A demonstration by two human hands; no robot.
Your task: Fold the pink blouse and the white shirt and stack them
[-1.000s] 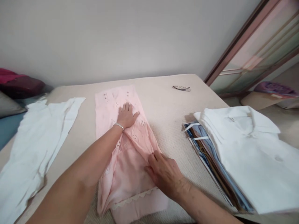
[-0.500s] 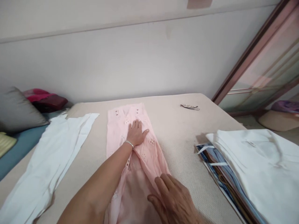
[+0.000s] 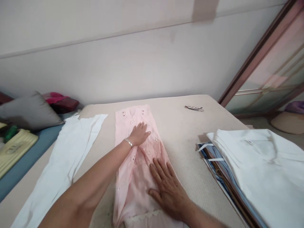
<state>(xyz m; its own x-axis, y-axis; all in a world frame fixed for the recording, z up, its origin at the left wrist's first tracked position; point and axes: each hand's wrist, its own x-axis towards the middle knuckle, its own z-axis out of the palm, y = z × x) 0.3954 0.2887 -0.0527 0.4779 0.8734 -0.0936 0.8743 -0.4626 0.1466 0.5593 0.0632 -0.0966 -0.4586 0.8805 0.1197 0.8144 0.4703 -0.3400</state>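
Note:
A pink garment with cut-out flower embroidery (image 3: 140, 180) lies lengthwise on the beige padded surface, its sides turned inward over a plain pink layer. Pressed flat on its upper middle is my left hand (image 3: 139, 134), fingers stretched out, a silver bangle at the wrist. Closer to me, my right hand (image 3: 167, 186) rests palm down on the garment's right part with fingers spread. A pale scalloped edge of cloth shows at the bottom. Neither hand grips anything.
White folded trousers-like cloth (image 3: 71, 142) lies at left. At right, a white folded garment (image 3: 256, 158) sits beside a stack of blue and brown cloth (image 3: 220, 167). Eyeglasses (image 3: 194, 108) lie near the back edge. A grey cushion (image 3: 30, 109) and yellow item (image 3: 17, 148) stand far left.
My right hand has moved forward up the garment and flattened, its fingers now extended. My left hand stays in nearly the same place. The view has turned slightly left.

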